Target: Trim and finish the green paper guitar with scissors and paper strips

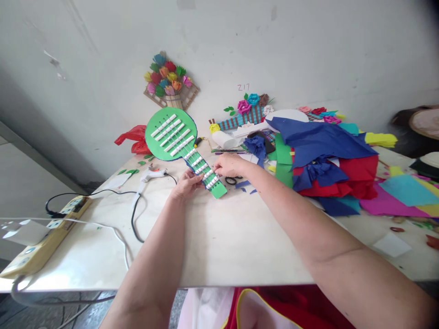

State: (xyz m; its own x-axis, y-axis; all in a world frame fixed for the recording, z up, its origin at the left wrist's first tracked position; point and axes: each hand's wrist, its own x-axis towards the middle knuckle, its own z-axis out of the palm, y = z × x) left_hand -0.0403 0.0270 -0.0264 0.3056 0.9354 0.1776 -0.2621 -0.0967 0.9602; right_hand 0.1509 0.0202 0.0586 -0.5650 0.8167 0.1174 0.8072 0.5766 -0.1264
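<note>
A handmade paper lute (190,125) with a round green body, white paper strips and thin strings is held tilted above the table, its neck pointing toward the front right. My left hand (188,183) grips the neck from its left edge, thumb lying over the front. At the neck's right edge, my right hand (230,165) has its fingers pinched together against the white strips; whatever lies between those fingertips is hidden. Black-handled scissors (231,181) rest on the table just under my right hand.
A white glue gun (151,175) with a black cord lies left of the lute. A power strip (48,233) runs along the left edge. Blue paper (318,139) and red paper (356,176) pile up at right. A paper flower basket (168,80) leans against the wall.
</note>
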